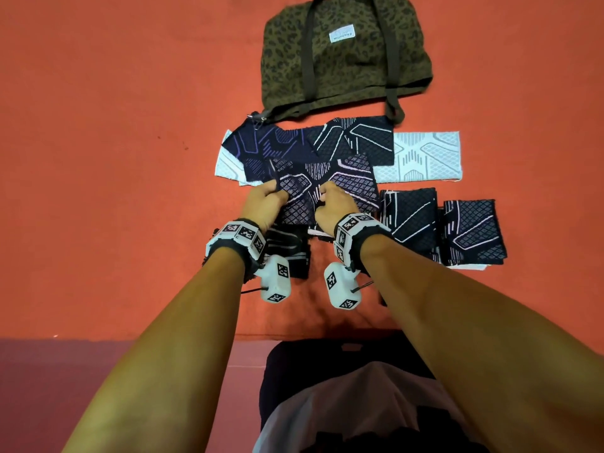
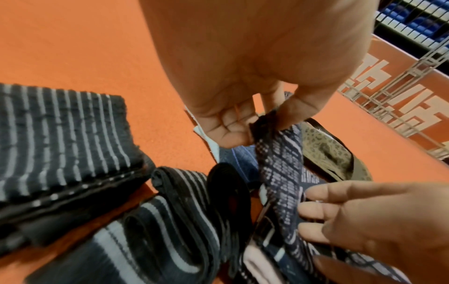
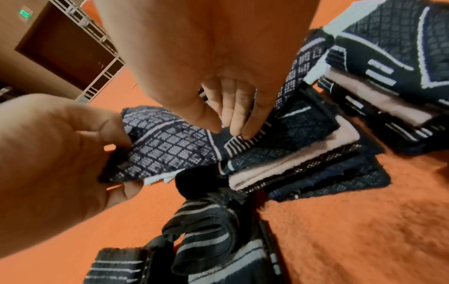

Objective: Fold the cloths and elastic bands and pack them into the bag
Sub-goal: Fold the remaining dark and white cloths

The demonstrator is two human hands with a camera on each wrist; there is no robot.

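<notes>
At frame centre, the left hand (image 1: 265,204) and right hand (image 1: 330,206) each pinch the dark diamond-knit cloth (image 1: 343,181). It looks light and limp; hold it by its corners.

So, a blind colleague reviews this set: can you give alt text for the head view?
Both hands, left and right, grip a dark patterned cloth over an orange surface. Unfolded cloths lie beyond it below a leopard-print bag; two folded piles sit to the right, striped bands under the left wrist.
</notes>
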